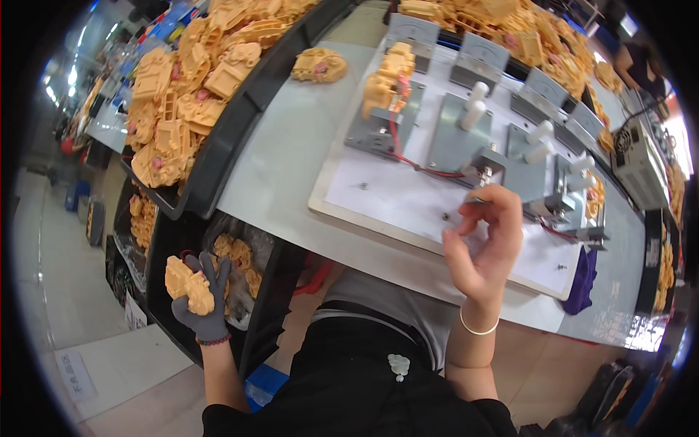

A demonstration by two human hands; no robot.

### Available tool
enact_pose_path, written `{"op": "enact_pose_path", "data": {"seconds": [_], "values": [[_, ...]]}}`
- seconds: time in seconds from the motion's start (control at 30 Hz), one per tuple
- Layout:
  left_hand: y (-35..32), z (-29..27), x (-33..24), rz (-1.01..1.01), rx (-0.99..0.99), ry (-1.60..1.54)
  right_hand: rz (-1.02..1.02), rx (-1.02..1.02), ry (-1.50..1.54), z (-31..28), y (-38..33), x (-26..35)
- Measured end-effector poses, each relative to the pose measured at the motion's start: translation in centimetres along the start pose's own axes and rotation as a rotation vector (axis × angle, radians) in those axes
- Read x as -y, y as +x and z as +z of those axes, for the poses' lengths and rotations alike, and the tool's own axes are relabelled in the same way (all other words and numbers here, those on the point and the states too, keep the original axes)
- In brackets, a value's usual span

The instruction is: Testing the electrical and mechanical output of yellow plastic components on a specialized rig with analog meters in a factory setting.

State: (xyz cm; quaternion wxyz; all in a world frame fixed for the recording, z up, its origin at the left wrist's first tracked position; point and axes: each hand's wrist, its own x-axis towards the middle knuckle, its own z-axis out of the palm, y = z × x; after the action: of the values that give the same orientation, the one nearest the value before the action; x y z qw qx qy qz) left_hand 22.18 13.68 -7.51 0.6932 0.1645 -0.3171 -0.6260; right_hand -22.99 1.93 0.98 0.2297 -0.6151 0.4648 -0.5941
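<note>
My left hand (202, 302), in a grey glove, grips an orange plastic toy vehicle part (188, 285) over a black bin (164, 247) at my lower left. My right hand (486, 244) is bare and raised over the near edge of a white jig board (408, 200); its thumb and forefinger pinch at a small dark thing by a grey metal fixture (486, 169), too small to tell what. Another orange part (388, 79) sits clamped in the left fixture (378, 127) on the board, with a red wire (408, 156) running from it.
A long black tray (226, 138) piled with orange parts runs along the left. One loose orange part (319, 65) lies on the grey table (284, 160). More grey fixtures with white pegs (473, 105) stand on the board. A purple cloth (582, 280) hangs at right. A grey box unit (639, 162) stands far right.
</note>
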Motion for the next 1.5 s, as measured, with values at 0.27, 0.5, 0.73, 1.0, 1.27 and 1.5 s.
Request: {"op": "enact_pose_path", "data": {"seconds": [0.27, 0.5, 0.73, 1.0, 1.27, 1.5], "values": [[11.5, 14.6, 8.0, 0.068, 0.171, -0.129, -0.074, 0.024, -0.006, -0.2, 0.4, -0.1], [16.8, 20.4, 11.5, -0.157, -0.125, -0.263, -0.064, 0.018, -0.023, -0.2, 0.2, 0.0], [16.6, 20.4, 12.3, -0.462, 0.180, -0.690, -0.086, 0.027, -0.016, -0.3, 0.3, 0.0], [16.3, 21.7, 11.4, -0.175, 0.114, 0.315, -0.078, 0.032, -0.016, -0.3, 0.3, 0.1], [23.5, 29.0, 12.7, 0.287, 0.436, 1.113, -0.118, 0.018, 0.007, -0.3, 0.5, 0.2], [31.8, 33.3, 19.4, 0.541, 0.878, 2.133, -0.104, 0.044, -0.009, -0.6, 0.5, 0.3]]}}
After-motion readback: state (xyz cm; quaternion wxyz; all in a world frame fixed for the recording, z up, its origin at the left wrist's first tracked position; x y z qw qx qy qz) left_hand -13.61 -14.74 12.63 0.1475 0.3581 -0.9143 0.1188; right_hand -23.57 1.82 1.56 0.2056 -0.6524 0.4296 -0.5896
